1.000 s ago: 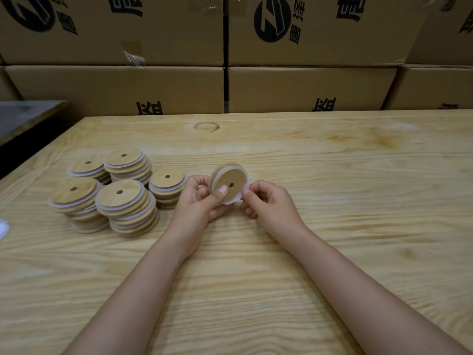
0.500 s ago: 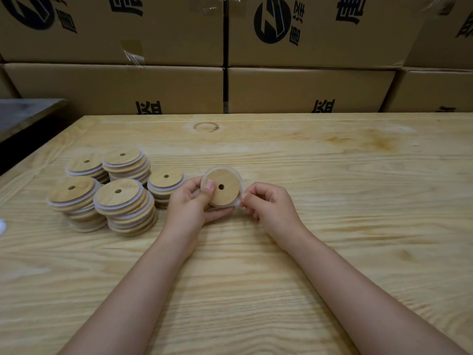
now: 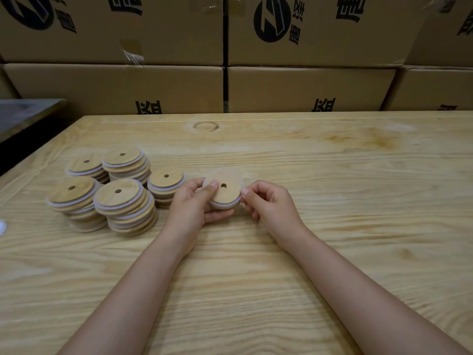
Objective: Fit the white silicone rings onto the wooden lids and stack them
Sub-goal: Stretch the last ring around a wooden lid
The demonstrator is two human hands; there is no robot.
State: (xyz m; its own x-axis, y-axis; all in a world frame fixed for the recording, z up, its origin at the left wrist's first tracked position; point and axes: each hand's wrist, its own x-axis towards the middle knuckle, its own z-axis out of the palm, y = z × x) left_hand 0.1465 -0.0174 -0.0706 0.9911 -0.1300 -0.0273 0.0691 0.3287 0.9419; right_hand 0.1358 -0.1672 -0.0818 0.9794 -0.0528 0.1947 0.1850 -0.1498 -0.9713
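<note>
Holding a round wooden lid (image 3: 227, 194) with a small drilled hole, a person works over the middle of a pale, grained wooden table (image 3: 345, 175). The lid sits between the two hands. The left hand (image 3: 194, 208) is at the lid's 8 o'clock, with its thumb pressed on the top face just beside the hole and its fingers curled underneath, gripping the lid. The right hand (image 3: 271, 206) is at 3 o'clock with its fingers curled, and its thumb and forefinger tips pinch the lid's rim. A white silicone ring (image 3: 225, 206) shows as a pale band under the lid's near edge, from about 5 to 7 o'clock.

The lid's flat face is turned up and toward the camera, and the holed side is in full view. As a disc it has no long axis of its own, though at this tilt it reads as a slight oval running 12 to 6 o'clock.

At the lid's 9 o'clock, five stacks of ringed wooden lids (image 3: 120, 198) stand close together on the table, and the short nearest stack (image 3: 166, 179) is just beside the left hand. At 12 o'clock, brown cardboard boxes with black print (image 3: 307, 88) form a wall beyond the table's far edge. A dark grey surface (image 3: 25, 111) lies at 10 o'clock.
</note>
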